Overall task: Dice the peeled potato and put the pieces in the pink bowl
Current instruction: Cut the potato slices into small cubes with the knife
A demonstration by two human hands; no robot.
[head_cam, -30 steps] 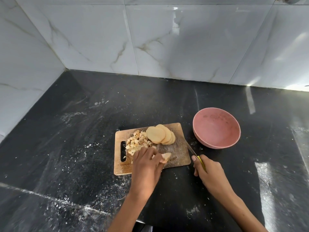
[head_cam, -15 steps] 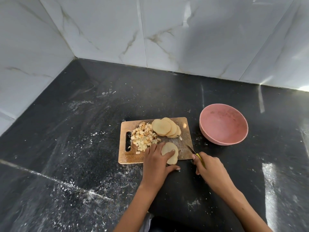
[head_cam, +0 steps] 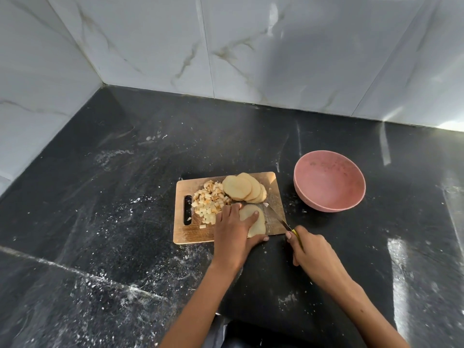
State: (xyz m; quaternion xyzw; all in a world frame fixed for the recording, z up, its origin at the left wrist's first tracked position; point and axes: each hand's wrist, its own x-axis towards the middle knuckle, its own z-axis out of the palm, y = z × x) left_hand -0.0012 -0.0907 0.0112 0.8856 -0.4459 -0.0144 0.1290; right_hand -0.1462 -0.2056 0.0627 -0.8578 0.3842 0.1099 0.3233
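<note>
A wooden cutting board (head_cam: 190,232) lies on the black counter. On it sit a pile of diced potato (head_cam: 209,200) and a fanned stack of round potato slices (head_cam: 242,188). My left hand (head_cam: 234,228) presses flat on two stacked slices (head_cam: 257,226) at the board's near right corner, fingers on top and thumb at the near edge. My right hand (head_cam: 310,252) grips a yellow-handled knife (head_cam: 278,217), whose blade lies over the board just right of those slices. The pink bowl (head_cam: 329,180) stands to the right of the board with nothing in it.
White marble tiles form a wall corner behind and to the left. The black counter (head_cam: 125,222) carries white powdery specks, mostly left of and in front of the board.
The left hand laid slices flat at the board's near right corner and now presses on them. The right hand stays beside the board with the knife. The camera has tilted down.
</note>
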